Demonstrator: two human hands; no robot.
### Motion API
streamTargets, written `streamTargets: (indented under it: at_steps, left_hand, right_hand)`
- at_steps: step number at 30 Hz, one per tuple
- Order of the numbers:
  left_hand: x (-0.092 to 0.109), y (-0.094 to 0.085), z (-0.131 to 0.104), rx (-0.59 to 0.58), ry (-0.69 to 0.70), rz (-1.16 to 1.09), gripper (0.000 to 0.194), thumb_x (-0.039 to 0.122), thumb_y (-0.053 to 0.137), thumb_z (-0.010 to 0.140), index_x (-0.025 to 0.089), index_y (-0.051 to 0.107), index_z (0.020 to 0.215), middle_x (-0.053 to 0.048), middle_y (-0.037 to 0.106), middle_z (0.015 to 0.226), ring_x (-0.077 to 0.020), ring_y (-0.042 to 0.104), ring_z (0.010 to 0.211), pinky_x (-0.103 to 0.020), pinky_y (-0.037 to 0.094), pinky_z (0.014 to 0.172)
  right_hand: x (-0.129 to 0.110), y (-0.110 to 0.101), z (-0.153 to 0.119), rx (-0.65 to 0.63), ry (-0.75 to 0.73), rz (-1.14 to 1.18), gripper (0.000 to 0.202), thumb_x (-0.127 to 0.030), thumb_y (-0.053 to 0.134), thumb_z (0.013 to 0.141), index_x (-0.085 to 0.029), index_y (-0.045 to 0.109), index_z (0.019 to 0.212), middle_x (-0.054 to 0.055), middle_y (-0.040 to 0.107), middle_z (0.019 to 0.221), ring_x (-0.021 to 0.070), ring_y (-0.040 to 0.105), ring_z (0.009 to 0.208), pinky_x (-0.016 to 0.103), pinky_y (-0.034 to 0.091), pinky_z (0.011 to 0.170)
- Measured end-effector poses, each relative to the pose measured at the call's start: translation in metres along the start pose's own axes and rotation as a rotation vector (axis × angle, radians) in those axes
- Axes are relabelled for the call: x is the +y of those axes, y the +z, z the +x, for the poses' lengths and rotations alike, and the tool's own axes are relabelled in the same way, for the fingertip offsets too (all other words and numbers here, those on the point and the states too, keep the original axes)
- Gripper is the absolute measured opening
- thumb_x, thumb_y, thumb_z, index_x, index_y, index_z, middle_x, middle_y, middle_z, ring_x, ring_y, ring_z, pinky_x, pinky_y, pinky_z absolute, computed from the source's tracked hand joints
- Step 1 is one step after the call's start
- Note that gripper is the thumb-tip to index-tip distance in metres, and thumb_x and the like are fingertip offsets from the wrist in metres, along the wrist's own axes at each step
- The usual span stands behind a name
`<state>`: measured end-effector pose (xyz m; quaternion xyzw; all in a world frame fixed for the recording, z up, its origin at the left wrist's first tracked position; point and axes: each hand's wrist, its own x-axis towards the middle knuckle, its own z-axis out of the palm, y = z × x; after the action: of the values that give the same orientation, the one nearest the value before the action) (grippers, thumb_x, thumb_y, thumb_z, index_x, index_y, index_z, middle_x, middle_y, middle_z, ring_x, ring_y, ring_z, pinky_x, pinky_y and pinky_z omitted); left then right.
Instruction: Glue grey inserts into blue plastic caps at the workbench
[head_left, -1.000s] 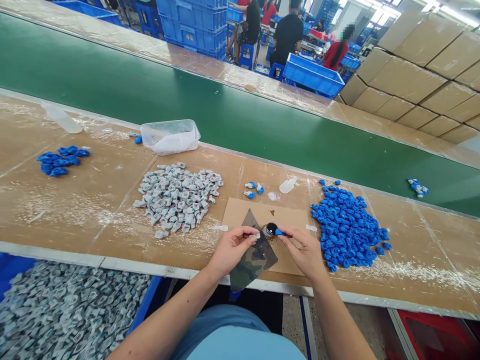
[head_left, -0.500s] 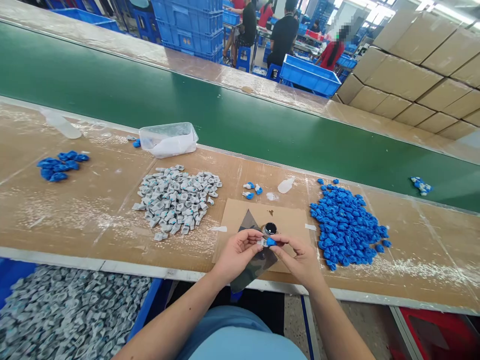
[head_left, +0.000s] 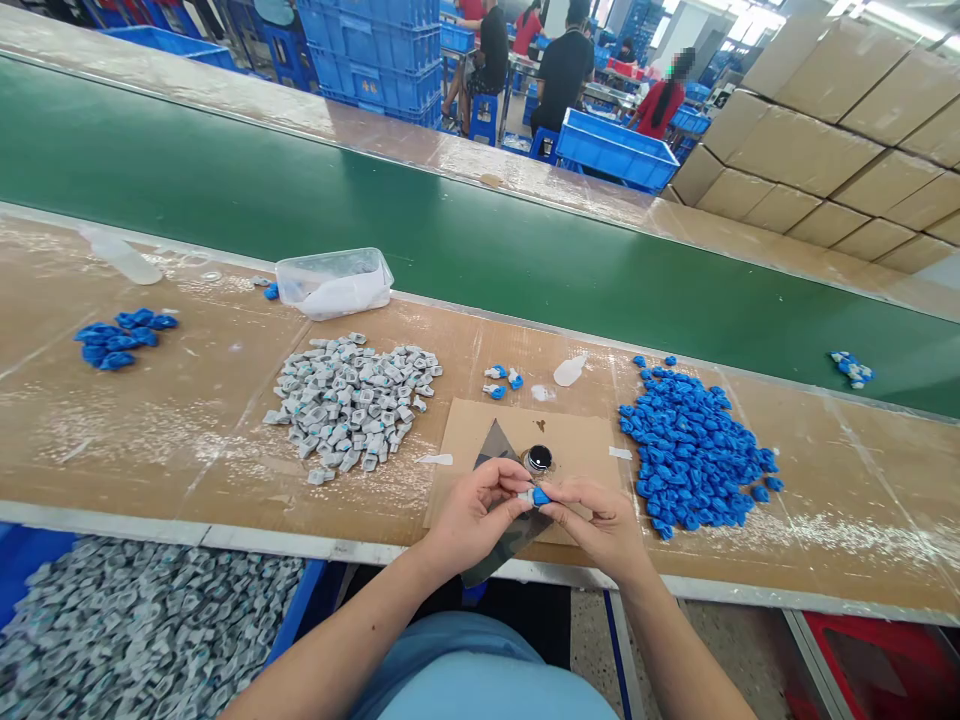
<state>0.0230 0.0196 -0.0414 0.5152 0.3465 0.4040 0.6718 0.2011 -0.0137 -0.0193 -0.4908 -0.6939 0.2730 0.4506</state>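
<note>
My left hand (head_left: 480, 510) pinches a small grey-white plastic part (head_left: 523, 494) between thumb and fingers. Its right end meets a small blue cap-like piece (head_left: 540, 496), which my right hand (head_left: 596, 515) grips at the fingertips. Just beyond my fingers stands a small round jar with a dark, shiny top (head_left: 538, 458). Beneath both hands lie a dark patterned cloth (head_left: 499, 445) and a cardboard sheet (head_left: 585, 430) taped to the bench. To the left is a heap of grey-white parts (head_left: 356, 400); to the right, a heap of blue pieces (head_left: 694, 450).
Several joined blue-and-white pieces (head_left: 496, 391) lie behind the cardboard, near a clear plastic scoop-like piece (head_left: 571, 370). A clear tub (head_left: 335, 284) stands by the green conveyor belt (head_left: 480, 240). At lower left, a blue bin (head_left: 289, 610) holds many grey parts. People sit beyond the belt.
Both hands have shifted slightly toward me, and the grey part and blue piece are now pressed closer together. The small blue-and-white cluster on the belt has moved a little to the right.
</note>
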Motion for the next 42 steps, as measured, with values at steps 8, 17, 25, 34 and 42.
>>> streamTargets:
  at_steps: [8,17,25,34,42]
  left_hand:
    - [-0.007,0.011,-0.006,0.053,-0.005,-0.016,0.021,0.035,0.069,0.075,0.016,0.062,0.079,-0.005,0.066,0.080,-0.0151,0.062,0.075,-0.028,0.052,0.073]
    - [-0.001,0.012,-0.005,0.039,-0.052,-0.070,0.026,0.034,0.070,0.075,0.016,0.060,0.092,-0.006,0.067,0.084,-0.0158,0.064,0.081,-0.028,0.053,0.077]
    - [-0.002,0.003,-0.015,-0.031,-0.028,-0.008,0.020,0.030,0.067,0.078,0.017,0.062,0.092,-0.006,0.068,0.089,-0.0157,0.066,0.083,-0.028,0.055,0.078]
    - [0.008,-0.011,-0.020,-0.195,0.405,0.530,0.025,0.015,0.051,0.088,0.024,0.065,0.106,-0.005,0.072,0.093,-0.0165,0.065,0.083,-0.028,0.052,0.078]
    - [0.014,-0.015,-0.020,-0.279,0.426,0.595,0.031,0.013,0.047,0.089,0.024,0.062,0.114,-0.006,0.072,0.093,-0.0166,0.064,0.086,-0.027,0.052,0.079]
  right_hand:
    - [0.003,0.005,-0.009,0.031,0.009,0.003,0.019,-0.019,0.069,0.079,-0.030,0.075,0.093,-0.001,0.072,0.070,0.0119,0.064,0.060,0.022,0.054,0.056]
    - [0.003,0.011,-0.019,0.118,0.066,-0.011,0.023,-0.019,0.066,0.080,-0.030,0.074,0.099,0.001,0.075,0.085,0.0148,0.070,0.072,0.025,0.059,0.064]
    - [-0.007,0.008,-0.022,0.149,-0.010,-0.085,0.016,-0.021,0.067,0.080,-0.027,0.073,0.093,0.003,0.074,0.084,0.0159,0.071,0.078,0.027,0.060,0.072]
    - [-0.005,0.014,-0.038,0.201,-0.096,-0.065,0.025,-0.018,0.068,0.079,-0.032,0.073,0.099,0.003,0.074,0.092,0.0156,0.071,0.079,0.024,0.061,0.069]
    - [-0.009,0.014,-0.039,0.143,-0.105,-0.026,0.029,-0.014,0.064,0.082,-0.033,0.072,0.102,0.004,0.074,0.096,0.0152,0.071,0.080,0.024,0.061,0.068]
